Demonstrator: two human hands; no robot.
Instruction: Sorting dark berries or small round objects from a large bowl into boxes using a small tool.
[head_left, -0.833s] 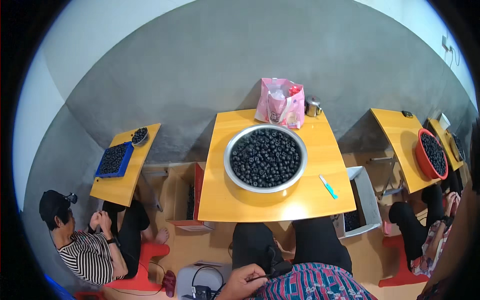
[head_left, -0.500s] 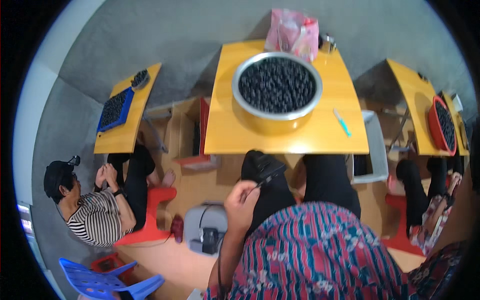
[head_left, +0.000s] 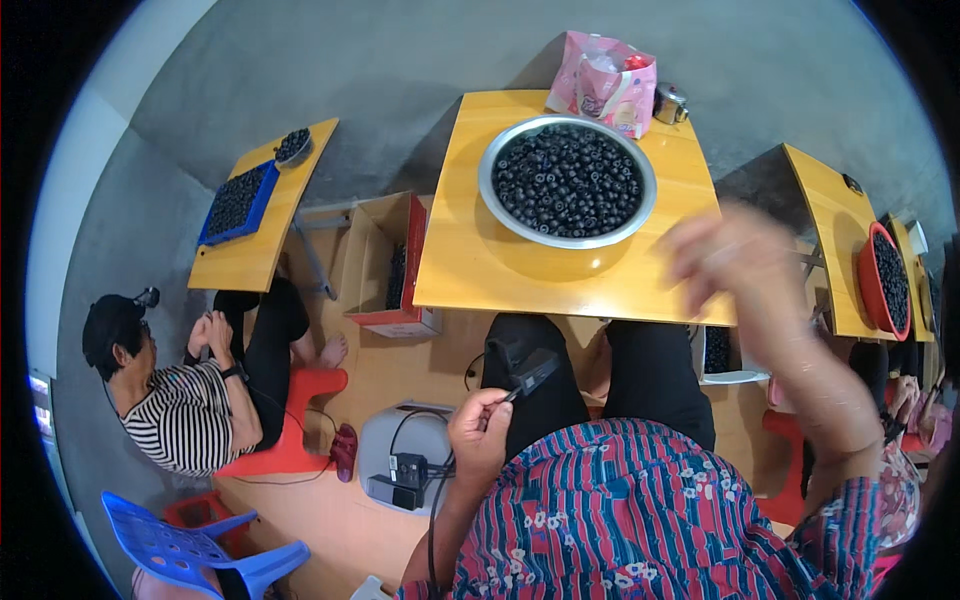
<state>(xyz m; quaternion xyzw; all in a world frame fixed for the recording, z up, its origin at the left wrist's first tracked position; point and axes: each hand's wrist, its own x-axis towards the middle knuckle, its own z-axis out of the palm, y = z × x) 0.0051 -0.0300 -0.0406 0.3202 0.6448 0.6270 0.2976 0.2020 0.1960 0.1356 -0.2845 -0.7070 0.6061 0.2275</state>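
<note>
On my left thigh, my left hand [head_left: 481, 428] is closed, thumb and finger pinching the end of a small flat black thing [head_left: 534, 371] whose kind I cannot make out. My right hand [head_left: 728, 258] is in the air by the table's right edge, smeared by motion, so its fingers do not read clearly. Ahead on the yellow table [head_left: 455, 270] stands a wide metal basin [head_left: 568, 241], full of small round black pieces [head_left: 570, 180], several with hollow centres. No teal-handled tool shows now; my right hand covers the place where it lay.
A pink bag [head_left: 606, 88] and a metal jar [head_left: 670, 103] stand at the table's back. An open carton [head_left: 376, 255] is on the floor at left. Another person [head_left: 185, 405] sits left by a blue tray [head_left: 262, 205]. At right is a red basin [head_left: 873, 290]; grey box with cables [head_left: 385, 440] behind.
My right hand has come into view over the table's right edge, where the teal-handled tool lay. My left hand still pinches the black thing. The whole view has shifted slightly.
</note>
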